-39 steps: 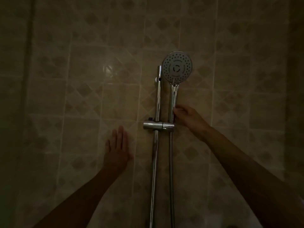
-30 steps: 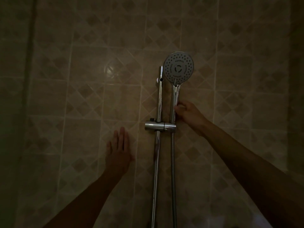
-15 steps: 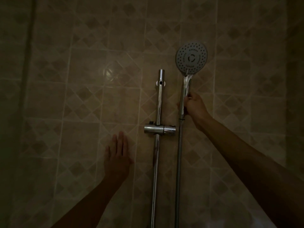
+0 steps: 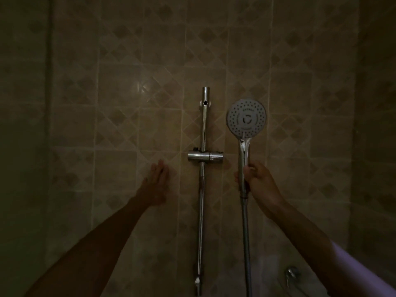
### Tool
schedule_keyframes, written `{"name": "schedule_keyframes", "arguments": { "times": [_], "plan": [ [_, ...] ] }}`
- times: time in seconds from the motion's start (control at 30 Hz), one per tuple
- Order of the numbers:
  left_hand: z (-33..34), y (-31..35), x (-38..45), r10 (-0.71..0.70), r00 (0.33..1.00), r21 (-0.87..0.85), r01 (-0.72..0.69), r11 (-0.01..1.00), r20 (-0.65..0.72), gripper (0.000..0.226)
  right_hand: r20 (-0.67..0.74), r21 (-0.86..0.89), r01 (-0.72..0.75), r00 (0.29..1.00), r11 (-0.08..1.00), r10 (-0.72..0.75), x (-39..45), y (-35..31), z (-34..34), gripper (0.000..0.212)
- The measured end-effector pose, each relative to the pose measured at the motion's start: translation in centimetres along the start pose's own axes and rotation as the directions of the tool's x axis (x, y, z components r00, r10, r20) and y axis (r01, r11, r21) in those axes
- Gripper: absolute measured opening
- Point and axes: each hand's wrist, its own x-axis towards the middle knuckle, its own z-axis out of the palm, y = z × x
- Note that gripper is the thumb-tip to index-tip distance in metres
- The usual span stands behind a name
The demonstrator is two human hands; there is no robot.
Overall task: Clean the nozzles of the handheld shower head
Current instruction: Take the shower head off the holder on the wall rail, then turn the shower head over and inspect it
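The handheld shower head (image 4: pixel 246 118) is round and grey, and its nozzle face points toward me. It stands upright to the right of the chrome slide rail (image 4: pixel 202 189), clear of the empty holder bracket (image 4: pixel 205 156). My right hand (image 4: pixel 258 183) is wrapped around the chrome handle below the head. The metal hose (image 4: pixel 246 243) hangs straight down from the handle. My left hand (image 4: pixel 155 185) lies flat against the tiled wall, fingers together, left of the rail, holding nothing.
The room is dim. A beige patterned tile wall (image 4: pixel 128 103) fills the view. A chrome tap fitting (image 4: pixel 291 273) shows at the bottom right beside the hose. A pale sleeve (image 4: pixel 364 273) covers my right upper arm.
My right hand lifted the shower head out of the holder bracket, then carried it right and down. The bracket is now empty. My left hand stayed on the wall.
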Motion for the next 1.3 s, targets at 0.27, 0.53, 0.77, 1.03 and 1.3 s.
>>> {"name": "schedule_keyframes", "arguments": {
  "times": [0.27, 0.53, 0.77, 1.03, 1.3],
  "plan": [
    [-0.5, -1.3, -6.2, -0.027, 0.999, -0.214, 0.035, 0.976, 0.04, 0.079, 0.088, -0.073, -0.062, 0.994, 0.995, 0.068, -8.4, 1.2, 0.1, 0.022],
    [1.5, 9.9, -21.2, -0.167, 0.907, -0.843, 0.42, 0.335, 0.385, 0.042, 0.236, 0.102, -0.196, 0.957, 0.975, 0.168, -17.2, 1.9, 0.1, 0.031],
    [0.0, 16.3, -31.9, -0.206, 0.903, -0.926, 0.372, -0.061, 0.376, 0.022, 0.304, 0.091, -0.328, 0.908, 0.94, 0.287, -26.1, 3.6, -0.9, 0.021],
    [3.1, 21.5, -41.2, -0.125, 0.863, -0.864, 0.46, -0.205, 0.49, 0.024, 0.314, 0.179, -0.53, 0.829, 0.829, 0.463, -35.5, 5.0, -0.1, 0.018],
    [5.5, 24.9, -48.4, 0.003, 0.778, -0.73, 0.591, -0.344, 0.629, 0.01, 0.335, 0.237, -0.584, 0.799, 0.776, 0.499, -40.6, 5.5, 0.2, 0.03]
  ]
}}
